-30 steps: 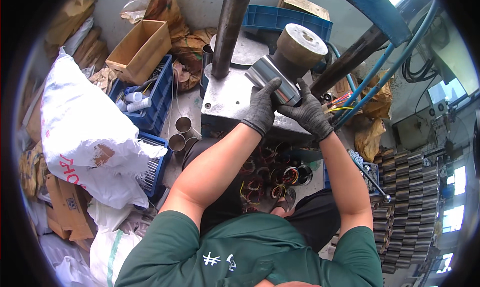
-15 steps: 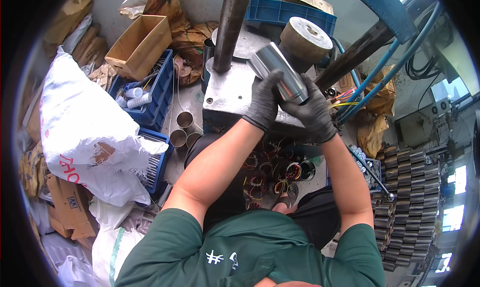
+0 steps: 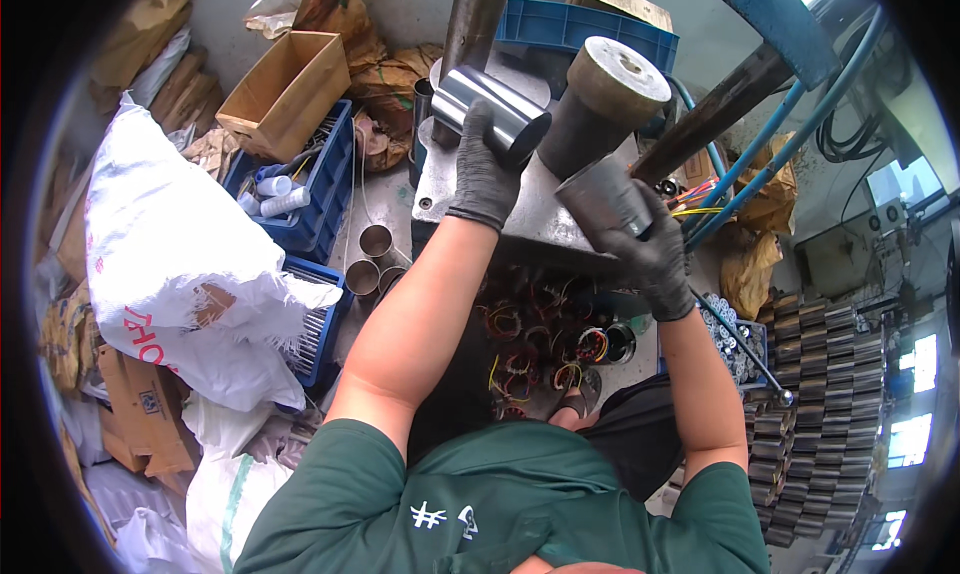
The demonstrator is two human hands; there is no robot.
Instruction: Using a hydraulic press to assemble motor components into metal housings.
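My left hand [image 3: 486,179], in a black glove, is closed around a shiny metal tube [image 3: 480,99] tilted above the press table [image 3: 437,186]. In my right hand [image 3: 655,259], also gloved in black, is a duller grey metal cylinder [image 3: 603,199], held at a slant over the table's front right part. The two pieces are apart. Just behind the grey cylinder stands a thick round metal block [image 3: 612,79] on the table. Fingers of both hands are partly hidden by what they hold.
A dark steel column [image 3: 470,24] rises at the table's back left. Blue hoses [image 3: 745,179] run on the right. Blue crates [image 3: 325,189], a wooden box [image 3: 285,89] and a white sack [image 3: 170,254] stand left. Wire-wound rings [image 3: 515,364] lie below; stacked metal tubes [image 3: 825,404] fill the right.
Both hands were together on the shiny tube. Now they are apart: the left has carried the tube left, and the right holds the grey cylinder lower right, which did not show plainly before.
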